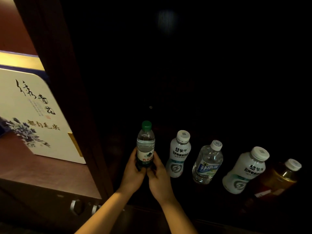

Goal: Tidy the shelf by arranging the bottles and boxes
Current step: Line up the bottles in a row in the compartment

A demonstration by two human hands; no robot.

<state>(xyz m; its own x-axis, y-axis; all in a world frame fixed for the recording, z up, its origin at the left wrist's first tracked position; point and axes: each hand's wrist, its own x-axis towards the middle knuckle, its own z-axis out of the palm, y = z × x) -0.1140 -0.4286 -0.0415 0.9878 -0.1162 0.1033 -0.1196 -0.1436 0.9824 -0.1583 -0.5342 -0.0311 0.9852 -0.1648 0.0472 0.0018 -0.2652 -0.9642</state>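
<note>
Near the bottom middle of the frame, two bare hands hold one clear plastic water bottle with a green cap (145, 146). The left hand (133, 173) wraps its fingers around the low part of the bottle from the left side, and the right hand (157, 178) presses on it from the right side, so both hands are closed tight on it. The bottle stands up straight in a very dark shelf space. To its right stands a row of four more bottles: a white bottle with a white cap (179, 154), a clear bottle with a blue label (208, 162), a second white bottle (244, 171), and an amber drink bottle (280, 176) at the far right edge. On the left side of the frame, past a dark wooden divider (67, 92), a big cream box with blue flowers and black writing (30, 112) sits on a brown wooden shelf (42, 171).
</note>
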